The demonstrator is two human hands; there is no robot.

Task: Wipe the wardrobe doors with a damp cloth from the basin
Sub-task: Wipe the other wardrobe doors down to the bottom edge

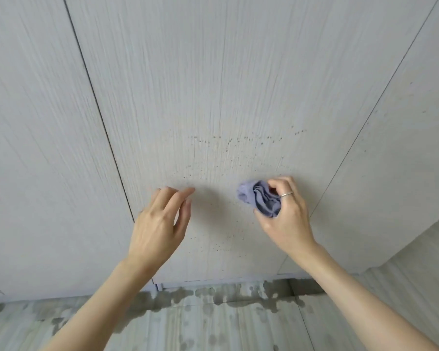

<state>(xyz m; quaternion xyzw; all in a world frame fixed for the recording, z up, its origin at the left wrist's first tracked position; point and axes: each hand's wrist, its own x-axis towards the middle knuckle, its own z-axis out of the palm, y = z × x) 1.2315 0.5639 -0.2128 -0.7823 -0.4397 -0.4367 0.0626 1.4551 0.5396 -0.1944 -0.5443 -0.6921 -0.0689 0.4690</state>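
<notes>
Head view, the only one we have. The right hand [287,219] grasps the cloth [260,200], fingers and thumb curled round a bunched wad, ring on one finger. The cloth sits at about 4 o'clock from frame centre, against or just off the middle wardrobe door [213,97]; we cannot tell if it actually touches. The left hand [160,221] holds nothing, fingers loosely extended, fingertips near or on the door at about 7 o'clock from centre; contact unclear.

Risks as we judge them:
- Wet patches on the floor [213,320] run along the door's bottom edge, right where we stand. Slip hazard if we step sideways to reach the next door.
- Droplets [238,145] speckle the door in an arc above the cloth and lower down. The cloth looks too wet; more passes could send drips down to the floor and leave streaks.
- A balled cloth gives a small contact patch, so we may miss strips, especially near the seam [107,138] at 9 o'clock.

Orientation: the wad has no clean axis. Its longer dimension runs roughly 10 to 4 o'clock, free end poking toward 10 o'clock away from the palm, folds running along the same line. The door's grain runs top to bottom, converging toward 12 o'clock.
</notes>
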